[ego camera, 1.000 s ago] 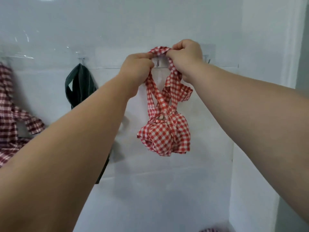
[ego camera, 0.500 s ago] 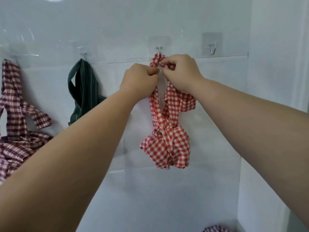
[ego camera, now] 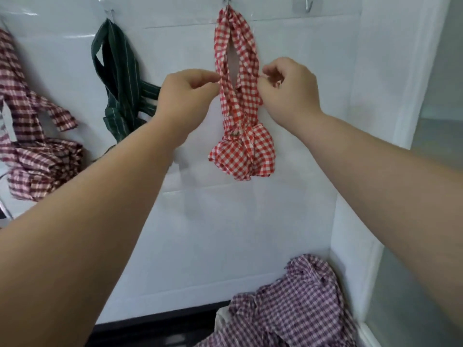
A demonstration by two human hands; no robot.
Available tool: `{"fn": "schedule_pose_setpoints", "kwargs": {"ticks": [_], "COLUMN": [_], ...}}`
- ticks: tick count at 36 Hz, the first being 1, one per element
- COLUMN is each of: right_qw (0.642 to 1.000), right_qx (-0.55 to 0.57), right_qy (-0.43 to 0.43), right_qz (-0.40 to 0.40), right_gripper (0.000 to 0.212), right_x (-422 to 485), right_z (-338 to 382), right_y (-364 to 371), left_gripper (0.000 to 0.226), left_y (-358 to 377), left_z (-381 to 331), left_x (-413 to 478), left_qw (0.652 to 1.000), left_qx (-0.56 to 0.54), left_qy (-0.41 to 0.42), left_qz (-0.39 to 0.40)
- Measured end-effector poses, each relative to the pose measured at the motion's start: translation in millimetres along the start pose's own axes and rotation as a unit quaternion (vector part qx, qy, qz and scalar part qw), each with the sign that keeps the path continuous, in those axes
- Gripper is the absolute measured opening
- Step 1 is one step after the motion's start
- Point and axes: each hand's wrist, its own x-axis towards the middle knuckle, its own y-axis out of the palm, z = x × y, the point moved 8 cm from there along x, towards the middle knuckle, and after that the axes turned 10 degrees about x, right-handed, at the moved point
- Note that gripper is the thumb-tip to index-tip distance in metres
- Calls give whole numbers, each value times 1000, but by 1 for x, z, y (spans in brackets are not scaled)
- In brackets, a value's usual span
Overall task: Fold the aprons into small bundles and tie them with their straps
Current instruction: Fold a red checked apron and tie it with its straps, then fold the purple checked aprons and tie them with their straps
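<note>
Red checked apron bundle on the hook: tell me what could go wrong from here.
1. The bundle hangs from the small hook by its strap loop alone; the left hand and right hand are at the loop, and a tug might slip it off onto the purple checked cloth below.
2. Its folds flare out under the tie, so it may loosen.

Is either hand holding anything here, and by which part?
Both hands touch the strap loop of the red apron, left hand on its left side, right hand on its right; a true grip cannot be told.
</note>
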Motion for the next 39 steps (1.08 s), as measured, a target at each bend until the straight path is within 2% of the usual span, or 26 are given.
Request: {"fn": "schedule_pose_setpoints", "kwargs": {"ticks": [6,14,20,26,28,32,35,37,39], "right_qw": [998,985,954,896,869,825,805,794,785], "right_qx": [1,22,16,-39,-51,-95,-112,-111,-101], "right_qy": [63,167,283,392,432,466,470,477,481], "right_qz": [-2,26,98,205,235,305,345,361,377], "right_gripper": [11,7,15,26,31,41,50,57,65], "right_x": [-49,-139,-255,-365,-394,-434,-458,-468,-472], "right_z": [7,-11,-57,-127,-147,-175,-196,-203,-211], "right_y": [-19,-13,3,4,1,-1,-1,-2,0], "left_gripper": [20,17,19,20,34,72,99,109,109], "left_y": [-3,15,65,131,150,187,209,219,225], "left_z": [-5,33,101,155,171,201,217,221,229], "left_x": [-37,-118,-225,-327,-354,-406,-449,-467,-472], "left_qw": [999,990,964,911,885,796,723,707,725], "left_qx": [-30,-56,-41,18,87,208,214,184,171], "left_qy": [-2,-33,-124,-215,-207,-208,-267,-315,-353], "left_qz": [41,125,232,352,409,529,600,605,566]}}
